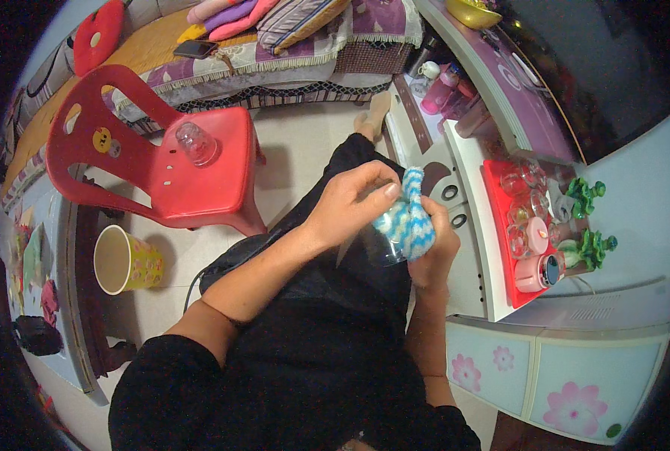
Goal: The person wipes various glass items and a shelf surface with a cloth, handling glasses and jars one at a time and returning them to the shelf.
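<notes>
In front of my lap, a blue-and-white striped cloth (411, 229) is bunched around or inside a clear glass (390, 254); I cannot tell which. My left hand (353, 199) is closed, its thumb and curled fingers at the cloth's upper left side. From the right, my right hand (438, 252) wraps the cloth and glass, with most of its fingers hidden behind them. One end of the cloth sticks up between the two hands. Another clear glass (196, 144) rests on the seat of a red plastic chair (211, 184) to the left.
A yellow patterned paper bin (128, 261) stands on the floor below the chair. To the right, a white cabinet holds a red tray (506, 267) with several glasses and a pink jar (531, 275). A cluttered table (68, 301) is at far left; a sofa (275, 71) lines the back.
</notes>
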Demonstrator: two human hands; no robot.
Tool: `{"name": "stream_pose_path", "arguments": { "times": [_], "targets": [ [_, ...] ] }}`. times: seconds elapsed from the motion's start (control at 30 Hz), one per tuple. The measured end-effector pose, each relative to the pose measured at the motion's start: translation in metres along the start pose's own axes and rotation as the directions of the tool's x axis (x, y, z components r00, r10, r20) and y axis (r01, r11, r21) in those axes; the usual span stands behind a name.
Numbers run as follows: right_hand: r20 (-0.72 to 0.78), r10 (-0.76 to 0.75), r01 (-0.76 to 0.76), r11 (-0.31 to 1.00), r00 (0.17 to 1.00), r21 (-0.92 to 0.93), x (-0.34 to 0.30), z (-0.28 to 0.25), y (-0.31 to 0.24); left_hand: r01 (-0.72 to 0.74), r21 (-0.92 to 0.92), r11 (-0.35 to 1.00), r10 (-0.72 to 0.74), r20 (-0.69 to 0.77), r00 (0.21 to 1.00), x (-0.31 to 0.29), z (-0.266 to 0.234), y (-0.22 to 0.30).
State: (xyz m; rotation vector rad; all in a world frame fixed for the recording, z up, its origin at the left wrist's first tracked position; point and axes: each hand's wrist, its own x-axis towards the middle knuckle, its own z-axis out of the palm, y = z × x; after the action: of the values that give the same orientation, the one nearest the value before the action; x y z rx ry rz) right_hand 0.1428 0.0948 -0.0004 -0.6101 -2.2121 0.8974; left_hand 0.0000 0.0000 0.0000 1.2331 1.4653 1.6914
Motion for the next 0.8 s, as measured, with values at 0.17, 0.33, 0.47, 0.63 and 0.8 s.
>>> {"name": "stream_pose_path", "arguments": {
  "times": [0.17, 0.33, 0.47, 0.63, 0.8],
  "targets": [
    [0.003, -0.09, 0.086, 0.967, 0.996, 0.238, 0.003, -0.001, 0.007, -0.194, -0.101, 0.976, 0.186, -0.085, 0.979, 0.001, 0.01, -0.003],
    [0.399, 0.262, -0.475, 0.403, 0.879, 0.782, -0.016, 0.026, 0.02, -0.326, -0.065, 0.943, 0.319, -0.098, 0.943, 0.001, 0.011, 0.0],
    [0.49, 0.213, -0.514, 0.076, 0.845, 0.854, -0.021, 0.034, 0.007, -0.334, -0.02, 0.942, 0.334, -0.033, 0.942, 0.0, 0.005, 0.0],
    [0.09, 0.182, -0.201, 0.81, 0.979, 0.551, 0.001, 0.017, 0.026, -0.173, -0.176, 0.969, 0.153, -0.124, 0.98, 0.004, 0.008, 0.002],
    [-0.206, -0.127, 0.108, 0.989, 0.97, -0.104, 0.009, 0.002, 0.015, 0.018, -0.11, 0.994, -0.02, -0.015, 1.0, 0.001, 0.005, -0.008]
  ]
}}
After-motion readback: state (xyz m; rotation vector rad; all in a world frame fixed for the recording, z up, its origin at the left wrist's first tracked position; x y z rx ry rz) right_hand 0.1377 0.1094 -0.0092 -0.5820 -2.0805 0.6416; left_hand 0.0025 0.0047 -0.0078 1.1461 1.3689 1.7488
